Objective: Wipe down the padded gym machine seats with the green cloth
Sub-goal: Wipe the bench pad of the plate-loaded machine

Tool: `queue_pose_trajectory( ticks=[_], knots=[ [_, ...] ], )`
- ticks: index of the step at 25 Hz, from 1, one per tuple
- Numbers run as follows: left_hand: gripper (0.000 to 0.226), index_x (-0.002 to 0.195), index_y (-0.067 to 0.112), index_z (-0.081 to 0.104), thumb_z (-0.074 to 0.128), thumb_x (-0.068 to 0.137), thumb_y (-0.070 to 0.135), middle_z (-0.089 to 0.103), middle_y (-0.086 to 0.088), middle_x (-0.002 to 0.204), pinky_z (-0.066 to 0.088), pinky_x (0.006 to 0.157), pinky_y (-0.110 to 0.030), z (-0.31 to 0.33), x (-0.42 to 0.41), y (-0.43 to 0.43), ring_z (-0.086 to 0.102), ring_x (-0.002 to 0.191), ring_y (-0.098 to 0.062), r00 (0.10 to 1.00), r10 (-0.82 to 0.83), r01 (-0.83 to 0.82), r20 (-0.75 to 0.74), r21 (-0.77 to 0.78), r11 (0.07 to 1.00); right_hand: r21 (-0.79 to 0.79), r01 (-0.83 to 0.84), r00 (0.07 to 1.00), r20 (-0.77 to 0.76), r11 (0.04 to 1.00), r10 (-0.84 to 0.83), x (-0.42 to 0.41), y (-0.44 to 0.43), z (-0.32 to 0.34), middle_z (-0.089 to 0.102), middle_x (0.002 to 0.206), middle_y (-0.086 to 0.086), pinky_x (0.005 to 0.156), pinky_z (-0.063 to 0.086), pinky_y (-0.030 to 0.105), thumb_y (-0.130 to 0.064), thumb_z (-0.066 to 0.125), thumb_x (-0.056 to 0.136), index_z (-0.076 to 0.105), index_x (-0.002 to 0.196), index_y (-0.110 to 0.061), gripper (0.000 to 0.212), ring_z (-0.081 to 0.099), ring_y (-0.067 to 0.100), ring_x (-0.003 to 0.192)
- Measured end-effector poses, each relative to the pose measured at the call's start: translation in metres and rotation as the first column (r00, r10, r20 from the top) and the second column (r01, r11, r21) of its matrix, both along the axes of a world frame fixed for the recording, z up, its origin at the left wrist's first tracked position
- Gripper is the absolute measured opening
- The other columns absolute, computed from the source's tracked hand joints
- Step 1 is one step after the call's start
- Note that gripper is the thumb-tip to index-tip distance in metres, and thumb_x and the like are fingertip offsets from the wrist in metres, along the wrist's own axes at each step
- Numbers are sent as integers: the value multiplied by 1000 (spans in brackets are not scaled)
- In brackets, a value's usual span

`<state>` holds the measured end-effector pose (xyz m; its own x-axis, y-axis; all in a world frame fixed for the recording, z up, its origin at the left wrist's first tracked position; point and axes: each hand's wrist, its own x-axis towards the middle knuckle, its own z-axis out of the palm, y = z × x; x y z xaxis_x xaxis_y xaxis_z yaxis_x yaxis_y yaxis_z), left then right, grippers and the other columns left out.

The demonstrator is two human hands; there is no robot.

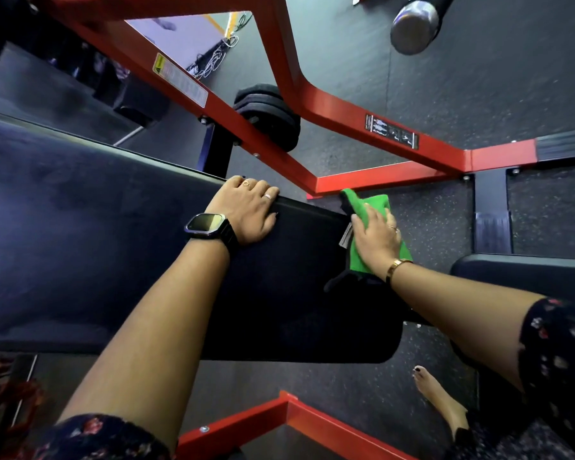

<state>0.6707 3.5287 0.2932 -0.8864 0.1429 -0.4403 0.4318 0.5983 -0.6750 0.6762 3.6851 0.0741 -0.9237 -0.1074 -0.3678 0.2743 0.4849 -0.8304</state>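
Observation:
A long black padded seat runs from the left edge to the middle of the view. My left hand, with a dark watch on the wrist, lies flat on the pad's far edge, fingers spread and holding nothing. My right hand presses the green cloth against the pad's right end, palm down on the cloth. The cloth hangs over that end, with a dark underside showing below my wrist. A second black pad shows at the right, partly hidden by my right arm.
A red steel frame crosses above and beyond the pad, with a lower red bar near my body. Black weight plates sit behind the frame. A chrome-capped roller hangs top right. My bare foot stands on the speckled rubber floor.

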Motion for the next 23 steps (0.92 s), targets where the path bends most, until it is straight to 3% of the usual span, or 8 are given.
queue_pose_trajectory(
  ticks=[3, 6, 11, 17, 20, 23],
  knots=[
    [54, 132, 15, 40, 31, 90, 47, 53, -5, 127, 34, 99, -38, -8, 0, 6, 51, 116, -24, 1000, -3, 3, -4, 6, 1000, -86, -157, 959, -250, 984, 131, -14, -18, 32, 38, 149, -2, 113, 18, 44, -42, 39, 97, 39, 141, -23, 48, 18, 22, 144],
    [57, 135, 13, 38, 32, 90, 47, 50, -7, 130, 32, 101, -39, -23, 1, 18, 48, 118, -26, 1000, 16, -16, 12, 10, 1000, -124, -220, 935, -310, 968, 173, -20, -14, 23, 42, 146, 5, 112, 24, 43, -48, 37, 94, 42, 139, -20, 53, 26, 23, 141],
    [57, 134, 12, 40, 33, 89, 47, 52, -7, 129, 30, 103, -41, -38, 3, 23, 49, 117, -27, 1000, -1, 1, 1, 1, 1000, -82, -92, 982, -171, 992, 77, -13, -3, 2, 45, 143, 11, 109, 25, 45, -45, 37, 97, 44, 135, -14, 50, 28, 27, 139],
    [58, 137, 13, 38, 32, 91, 46, 49, -6, 133, 26, 108, -41, -42, 3, 25, 47, 121, -25, 1000, -9, 9, 5, 4, 1000, -46, 69, 997, 44, 997, -67, 2, 3, -11, 34, 151, -3, 112, 21, 47, -51, 38, 94, 36, 141, -21, 56, 15, 26, 144],
    [58, 139, 13, 36, 31, 92, 46, 48, -5, 135, 27, 107, -40, -42, 3, 26, 46, 122, -25, 1000, -15, 15, 5, 4, 1000, -66, 216, 963, 177, 974, -202, 22, 9, -29, 23, 156, -5, 114, 18, 49, -49, 39, 94, 28, 146, -21, 60, 11, 26, 145],
    [58, 138, 13, 36, 29, 91, 47, 48, -5, 134, 29, 105, -39, -42, 3, 25, 47, 120, -24, 1000, -26, 26, 0, 1, 1000, -62, 394, 869, 350, 917, -349, 56, 15, -54, 27, 154, 6, 113, 22, 44, -43, 41, 95, 29, 146, -13, 60, 25, 33, 140]
  ],
)
